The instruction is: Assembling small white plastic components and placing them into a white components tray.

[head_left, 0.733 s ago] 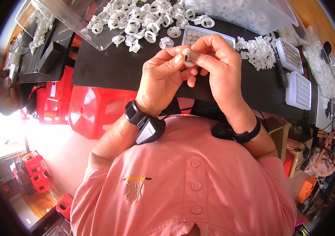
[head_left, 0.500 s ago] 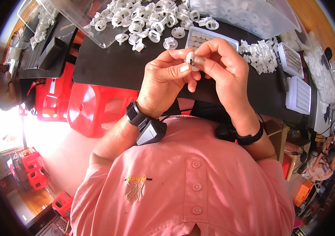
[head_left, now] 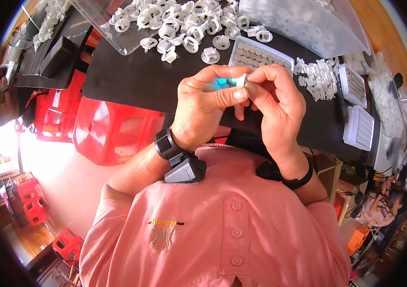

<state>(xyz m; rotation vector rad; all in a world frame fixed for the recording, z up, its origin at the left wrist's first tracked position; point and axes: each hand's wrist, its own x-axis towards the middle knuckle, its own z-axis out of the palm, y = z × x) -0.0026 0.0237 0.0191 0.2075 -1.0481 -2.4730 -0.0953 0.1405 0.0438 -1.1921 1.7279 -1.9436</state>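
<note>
Turned between the fingertips since a moment ago, the small white piece (head_left: 242, 81) now has a blue-green glow (head_left: 221, 82) beside it, at the fingers of the left hand (head_left: 195, 106). Over on the left, a red stool (head_left: 117, 131) stands by the near-left corner of the black counter (head_left: 127, 71). White ring-shaped parts (head_left: 184, 24) lie heaped toward the far edge. Next comes the left hand, thumb and fingers pinching the piece over the counter, toward its near edge. From the other side, the right hand (head_left: 280, 107) grips that same piece between thumb and forefinger. Just beyond sits a shallow tray (head_left: 235, 50) of round metal discs, a clear bin (head_left: 299, 33) behind it. Farther right lie heaped small white clips (head_left: 320, 79), then two pale trays (head_left: 359, 128) near the right end.
</note>
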